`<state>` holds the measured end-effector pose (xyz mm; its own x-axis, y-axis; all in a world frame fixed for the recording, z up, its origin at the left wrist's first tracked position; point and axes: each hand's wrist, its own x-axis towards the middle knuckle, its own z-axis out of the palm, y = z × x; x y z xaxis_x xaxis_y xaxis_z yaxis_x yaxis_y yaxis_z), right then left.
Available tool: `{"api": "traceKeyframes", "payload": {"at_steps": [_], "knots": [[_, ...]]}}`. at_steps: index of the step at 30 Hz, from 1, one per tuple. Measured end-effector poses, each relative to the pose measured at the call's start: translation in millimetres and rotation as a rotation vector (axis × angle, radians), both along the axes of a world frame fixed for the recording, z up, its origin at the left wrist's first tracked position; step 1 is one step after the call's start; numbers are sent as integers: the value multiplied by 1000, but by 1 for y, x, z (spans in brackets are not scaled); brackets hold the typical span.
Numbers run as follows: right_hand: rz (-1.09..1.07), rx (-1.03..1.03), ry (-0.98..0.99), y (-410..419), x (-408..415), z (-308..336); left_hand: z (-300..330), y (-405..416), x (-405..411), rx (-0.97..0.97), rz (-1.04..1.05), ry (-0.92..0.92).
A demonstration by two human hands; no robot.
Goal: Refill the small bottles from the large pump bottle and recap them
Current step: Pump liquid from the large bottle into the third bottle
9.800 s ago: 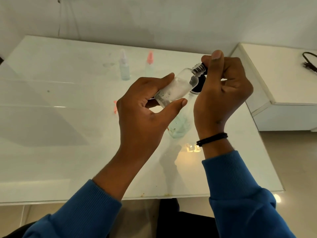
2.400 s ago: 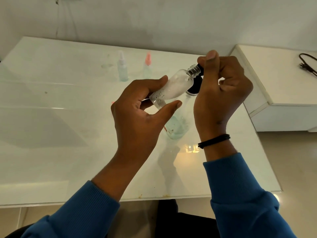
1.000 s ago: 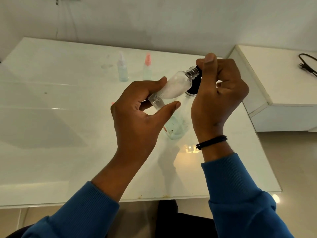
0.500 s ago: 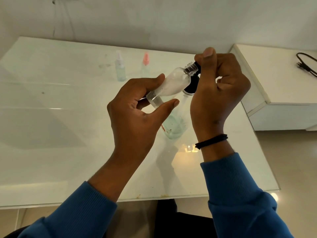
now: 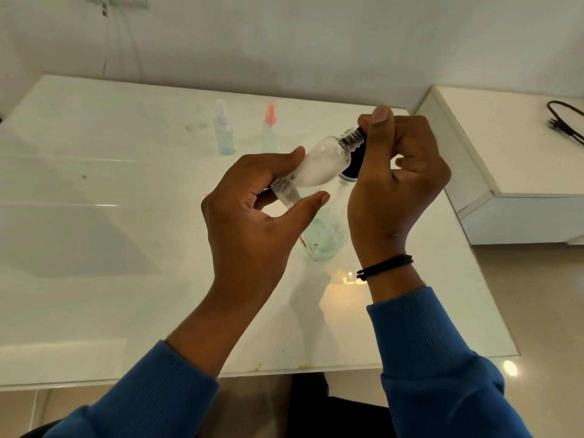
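Observation:
My left hand (image 5: 252, 222) grips a small clear bottle (image 5: 316, 167), tilted with its threaded neck up and to the right and white foam inside. My right hand (image 5: 398, 184) is curled over the black pump head (image 5: 356, 159) of the large clear pump bottle (image 5: 325, 238), which stands on the table behind my hands. The small bottle's open neck sits right at the pump's black nozzle; the contact itself is hidden by my thumb. Greenish liquid shows low in the large bottle.
Two small spray bottles stand at the back of the white glass table (image 5: 126, 279): one with a white top (image 5: 223, 131), one with a pink top (image 5: 270, 128). A white side cabinet (image 5: 505, 172) with a black cable (image 5: 565, 121) is at the right.
Both hands keep the same grip throughout. The small bottle and pump head have shifted only slightly, and the foam inside the small bottle looks much the same.

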<state>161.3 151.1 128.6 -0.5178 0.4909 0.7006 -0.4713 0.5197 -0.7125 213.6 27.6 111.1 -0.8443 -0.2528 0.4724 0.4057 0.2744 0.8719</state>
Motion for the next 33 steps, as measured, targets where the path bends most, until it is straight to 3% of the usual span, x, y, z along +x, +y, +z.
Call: {"api": "traceKeyframes", "payload": {"at_steps": [33], "knots": [[-12,13,-9,3,0,6,1,0,0,7,-13,4]]}}
